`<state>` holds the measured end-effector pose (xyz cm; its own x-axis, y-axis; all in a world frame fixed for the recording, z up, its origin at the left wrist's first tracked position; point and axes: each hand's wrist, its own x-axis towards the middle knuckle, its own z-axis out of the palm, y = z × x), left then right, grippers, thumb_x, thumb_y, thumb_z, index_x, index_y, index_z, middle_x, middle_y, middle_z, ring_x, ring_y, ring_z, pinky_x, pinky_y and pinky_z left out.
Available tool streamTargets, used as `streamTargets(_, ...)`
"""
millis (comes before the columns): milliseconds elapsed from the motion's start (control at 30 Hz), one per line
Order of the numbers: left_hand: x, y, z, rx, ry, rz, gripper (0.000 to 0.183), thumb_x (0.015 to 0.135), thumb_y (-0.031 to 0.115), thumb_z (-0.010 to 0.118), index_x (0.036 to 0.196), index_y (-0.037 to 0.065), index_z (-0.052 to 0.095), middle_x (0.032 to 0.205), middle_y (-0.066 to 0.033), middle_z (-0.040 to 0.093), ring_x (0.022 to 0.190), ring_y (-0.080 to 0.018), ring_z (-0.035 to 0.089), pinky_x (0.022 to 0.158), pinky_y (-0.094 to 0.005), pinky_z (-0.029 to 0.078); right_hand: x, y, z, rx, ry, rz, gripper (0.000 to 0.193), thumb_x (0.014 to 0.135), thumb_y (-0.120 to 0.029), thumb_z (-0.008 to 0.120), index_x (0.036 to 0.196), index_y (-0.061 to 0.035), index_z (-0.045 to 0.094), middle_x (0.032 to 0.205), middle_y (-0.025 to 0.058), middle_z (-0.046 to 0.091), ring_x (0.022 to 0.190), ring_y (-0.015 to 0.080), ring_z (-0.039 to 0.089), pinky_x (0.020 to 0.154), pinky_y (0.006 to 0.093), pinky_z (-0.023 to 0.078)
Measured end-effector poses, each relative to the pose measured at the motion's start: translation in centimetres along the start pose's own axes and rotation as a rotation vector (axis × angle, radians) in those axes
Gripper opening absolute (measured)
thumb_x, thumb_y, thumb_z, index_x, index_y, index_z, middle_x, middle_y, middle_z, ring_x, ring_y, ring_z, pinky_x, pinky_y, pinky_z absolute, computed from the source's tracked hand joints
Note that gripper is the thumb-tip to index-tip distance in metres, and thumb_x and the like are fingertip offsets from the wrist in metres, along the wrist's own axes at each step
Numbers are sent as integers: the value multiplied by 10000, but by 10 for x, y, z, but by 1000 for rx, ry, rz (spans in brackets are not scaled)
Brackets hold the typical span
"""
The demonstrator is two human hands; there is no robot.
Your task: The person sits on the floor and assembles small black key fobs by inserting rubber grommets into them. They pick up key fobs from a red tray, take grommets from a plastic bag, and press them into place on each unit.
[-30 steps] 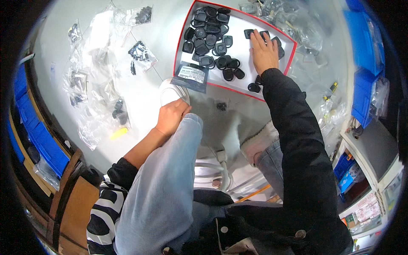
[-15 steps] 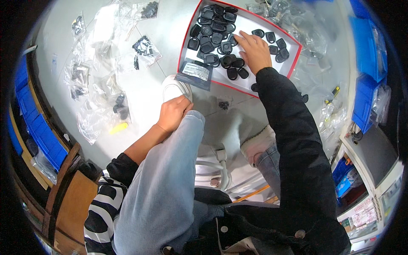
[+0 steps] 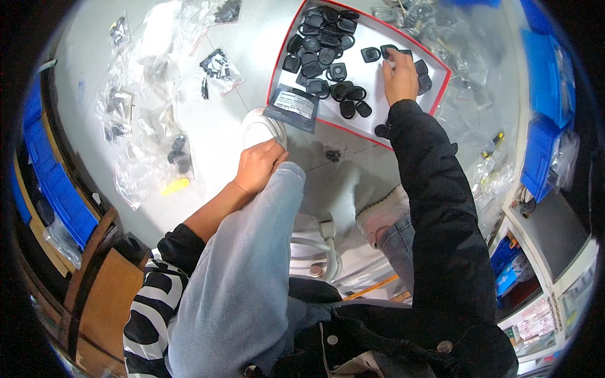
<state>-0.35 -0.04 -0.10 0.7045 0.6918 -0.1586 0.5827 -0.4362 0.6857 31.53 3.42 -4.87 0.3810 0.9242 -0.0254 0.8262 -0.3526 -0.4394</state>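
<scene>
Inside a red-rimmed white box (image 3: 353, 131), several black key-fob-like plastic pieces (image 3: 326, 55) lie heaped at the left. A looser group (image 3: 423, 82) of the same kind sits at the right. My right hand (image 3: 401, 77) is over that side, fingers apart, with the fingertips at a black fob (image 3: 388, 50). Part of the row is hidden behind the fingers. Another fob (image 3: 370, 55) lies just left of them. My left hand (image 3: 259, 169) rests curled on my knee, beside my white shoe (image 3: 258, 128), with nothing visible in it.
A dark labelled pouch (image 3: 292, 109) lies over the box's near left corner. Clear bags (image 3: 148, 120) of small parts cover the floor at left, with more bags (image 3: 469, 63) at right. Blue bins (image 3: 63, 183) line the left side; others (image 3: 547, 75) stand at right.
My right hand has moved right, from beside the heap to the right-hand fobs. A fob now lies in the gap left of that group. The box has shifted slightly right; my left hand stays put.
</scene>
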Motion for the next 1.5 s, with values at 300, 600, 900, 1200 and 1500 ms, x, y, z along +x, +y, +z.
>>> streamTargets(300,-1,-1,1,-9,3,-14,157,774,168,564,674,55,520,658,-78,511,597,-259,544,527,-362,446,-8,-1,7,-368,9,-171,271,724,-132,577,992,-165,604,1133,54,506,1065,226,452,894,430,334)
streamTargets(600,-1,1,-1,-3,-18,-37,152,773,168,563,681,53,523,667,-85,519,608,-265,545,537,-361,448,-6,-81,49,-88,10,91,278,672,-294,690,842,-87,612,839,52,552,829,246,522,702,375,407)
streamTargets(900,-2,-2,0,-38,5,-28,118,749,129,576,673,52,528,640,-92,515,587,-266,541,530,-351,439,-16,-85,46,424,-47,211,261,663,-173,718,848,-49,582,774,24,583,699,148,516,623,283,427)
streamTargets(1200,15,17,-41,-655,38,-680,139,818,139,573,869,17,619,706,-37,575,609,-79,481,564,-239,407,-52,-106,-30,1081,-128,322,226,712,-36,672,888,-11,532,758,11,549,661,72,497,588,193,414)
streamTargets(1500,35,61,-70,-991,142,-375,212,784,136,614,934,-14,607,741,-11,586,672,-67,486,627,-198,395,-121,-171,-58,1342,-351,473,222,738,-34,649,920,-25,521,801,-1,536,714,57,489,637,184,404)
